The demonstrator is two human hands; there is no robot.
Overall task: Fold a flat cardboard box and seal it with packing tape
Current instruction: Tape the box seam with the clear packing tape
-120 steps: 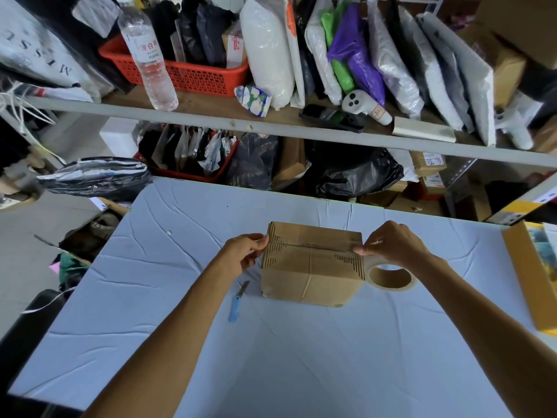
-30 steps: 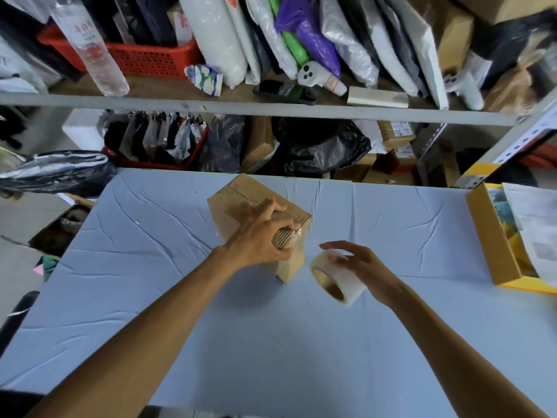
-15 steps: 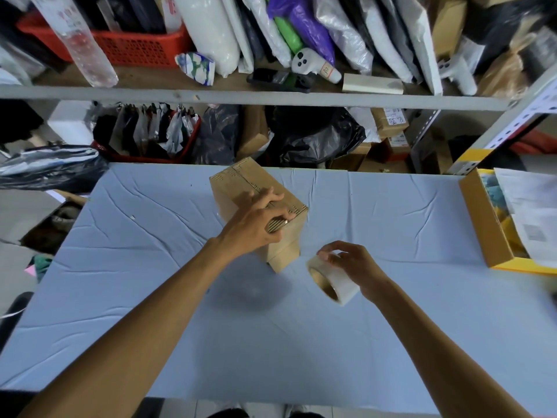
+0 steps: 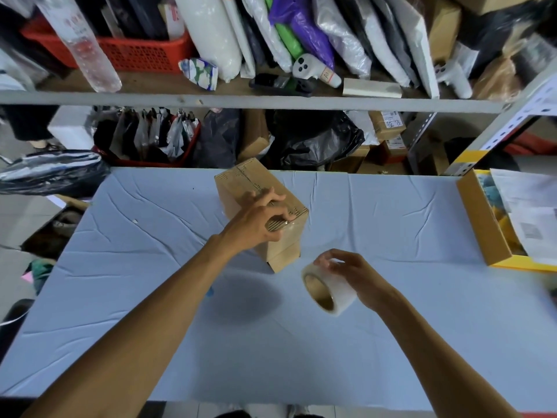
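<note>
Rotated since four seconds back, from square-on to corner-first: cardboard box (image 4: 241, 188). Drawn clear of its right end too: tape roll (image 4: 327, 292), now below and right of it, not touching.

Head view. Grips the cardboard box from above with the left hand (image 4: 256, 224), fingers curled over the near top edge, where glossy tape wraps the corner. Holds it tilted, near corner low, over the blue-clothed table (image 4: 391, 342); shadow lying apart on the cloth beneath. Clasps the tape roll with the right hand (image 4: 349, 273), fingers curled over its rim, core hole facing the camera. Beside the left forearm, a sliver of blue tool (image 4: 210, 292), mostly hidden. At the table's right edge, open yellow box (image 4: 479, 224) holding papers. Behind, shelf (image 4: 241, 101) with red basket (image 4: 141, 55) and water bottle (image 4: 84, 46); black bag (image 4: 313, 140) underneath.
</note>
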